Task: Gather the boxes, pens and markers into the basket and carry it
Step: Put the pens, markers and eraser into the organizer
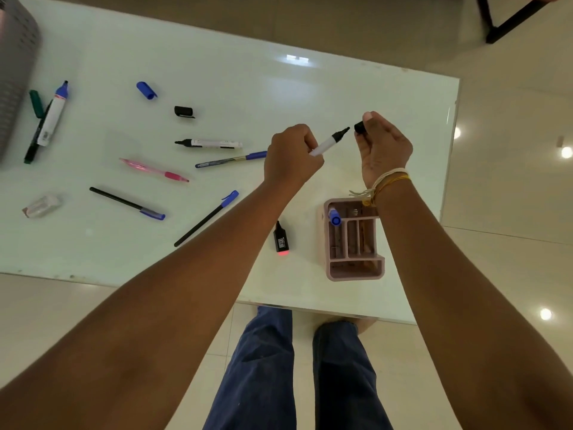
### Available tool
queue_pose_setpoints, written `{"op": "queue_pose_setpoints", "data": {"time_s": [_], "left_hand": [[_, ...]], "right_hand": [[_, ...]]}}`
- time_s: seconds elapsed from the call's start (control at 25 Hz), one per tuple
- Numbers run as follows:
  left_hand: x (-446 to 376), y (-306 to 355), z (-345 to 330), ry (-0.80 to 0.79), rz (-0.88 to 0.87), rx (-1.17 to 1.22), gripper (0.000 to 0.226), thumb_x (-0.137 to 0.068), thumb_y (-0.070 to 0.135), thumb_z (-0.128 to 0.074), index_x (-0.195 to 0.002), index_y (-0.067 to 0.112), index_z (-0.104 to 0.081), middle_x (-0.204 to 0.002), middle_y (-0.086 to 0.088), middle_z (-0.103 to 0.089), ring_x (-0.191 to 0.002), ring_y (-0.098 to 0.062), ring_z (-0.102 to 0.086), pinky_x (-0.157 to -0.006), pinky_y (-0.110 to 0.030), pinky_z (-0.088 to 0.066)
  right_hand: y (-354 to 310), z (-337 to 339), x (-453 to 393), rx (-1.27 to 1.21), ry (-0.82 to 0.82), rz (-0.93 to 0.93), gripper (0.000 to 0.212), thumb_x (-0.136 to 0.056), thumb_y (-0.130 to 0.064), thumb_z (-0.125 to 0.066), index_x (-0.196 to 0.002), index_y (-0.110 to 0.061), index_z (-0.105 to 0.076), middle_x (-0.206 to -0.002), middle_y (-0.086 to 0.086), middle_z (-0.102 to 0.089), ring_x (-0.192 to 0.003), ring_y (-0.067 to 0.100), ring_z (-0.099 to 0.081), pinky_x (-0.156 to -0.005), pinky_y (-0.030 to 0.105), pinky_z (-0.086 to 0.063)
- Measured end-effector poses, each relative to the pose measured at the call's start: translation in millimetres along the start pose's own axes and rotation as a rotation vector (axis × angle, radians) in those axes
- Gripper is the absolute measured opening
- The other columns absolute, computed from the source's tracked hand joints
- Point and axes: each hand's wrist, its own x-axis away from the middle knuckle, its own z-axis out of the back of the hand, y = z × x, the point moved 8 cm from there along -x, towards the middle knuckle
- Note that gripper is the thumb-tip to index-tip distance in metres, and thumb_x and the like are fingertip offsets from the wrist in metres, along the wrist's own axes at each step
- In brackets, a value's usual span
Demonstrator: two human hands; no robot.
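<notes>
My left hand (291, 156) grips an uncapped black marker (330, 141), its tip pointing right. A small gap away, my right hand (383, 147) pinches the marker's black cap (359, 127). Below my right wrist stands a pink organiser box (353, 271) with a blue-capped marker (335, 218) in it. Loose on the white table (248, 88) lie another uncapped black marker (207, 143), a blue marker (54, 114), a green marker (35, 131), a pink pen (155, 170), several blue-capped pens (127, 203), and a black highlighter (281, 238). The grey perforated basket (14, 66) sits at the far left edge.
A loose blue cap (146, 90) and a loose black cap (184, 112) lie mid-table. A small clear box (42, 206) rests near the left front edge. A dark furniture frame (508, 20) stands on the tiled floor beyond the table's right corner.
</notes>
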Motion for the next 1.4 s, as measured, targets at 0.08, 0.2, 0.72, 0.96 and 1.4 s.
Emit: {"op": "queue_pose_setpoints", "data": {"time_s": [0.08, 0.2, 0.72, 0.96, 1.4], "left_hand": [[3, 7, 4, -0.006, -0.03, 0.009, 0.017, -0.072, 0.019, -0.075, -0.083, 0.011, -0.066, -0.084, -0.001, -0.07, -0.074, -0.012, -0.064, -0.057, -0.017, -0.045], [8, 18, 12, 0.016, -0.085, 0.013, 0.017, -0.071, 0.022, -0.075, -0.082, 0.013, -0.067, -0.083, 0.001, -0.07, -0.073, -0.01, -0.064, -0.054, -0.011, -0.04], [38, 21, 0, -0.13, 0.211, 0.555, 0.019, -0.087, 0.018, -0.068, -0.101, 0.006, -0.074, -0.071, -0.005, -0.067, -0.045, -0.007, -0.043, -0.04, -0.015, -0.033], [41, 38, -15, -0.297, 0.17, 0.489, 0.022, -0.088, 0.027, -0.069, -0.097, 0.008, -0.076, -0.078, -0.007, -0.072, -0.047, -0.013, -0.044, -0.042, -0.019, -0.036], [59, 7, -43, -0.327, 0.238, 0.278, 0.025, -0.095, 0.014, -0.054, -0.112, 0.007, -0.07, -0.118, -0.006, -0.068, -0.101, -0.017, -0.063, -0.081, -0.029, -0.053]], "right_hand": [[-6, -3, 8, 0.003, -0.037, 0.013, 0.009, -0.084, 0.005, -0.068, -0.087, -0.003, -0.067, -0.084, 0.012, -0.068, -0.079, 0.022, -0.067, -0.081, 0.029, -0.06], [-15, -4, 15, -0.014, -0.07, 0.055, 0.01, -0.084, 0.006, -0.068, -0.087, -0.003, -0.067, -0.083, 0.012, -0.069, -0.076, 0.021, -0.068, -0.078, 0.029, -0.061], [-20, 9, 49, 0.021, -0.204, 0.102, 0.009, -0.09, -0.003, -0.063, -0.097, -0.004, -0.069, -0.092, 0.015, -0.07, -0.095, 0.031, -0.068, -0.08, 0.035, -0.061], [-26, 27, 61, 0.152, -0.219, 0.147, 0.029, -0.087, 0.002, -0.066, -0.111, -0.009, -0.056, -0.088, 0.016, -0.068, -0.092, 0.029, -0.069, -0.081, 0.038, -0.061], [-46, 69, 104, 0.712, -0.051, 0.765, 0.022, -0.086, -0.012, -0.066, -0.105, -0.019, -0.056, -0.089, -0.005, -0.064, -0.082, 0.006, -0.067, -0.07, 0.019, -0.057]]}}
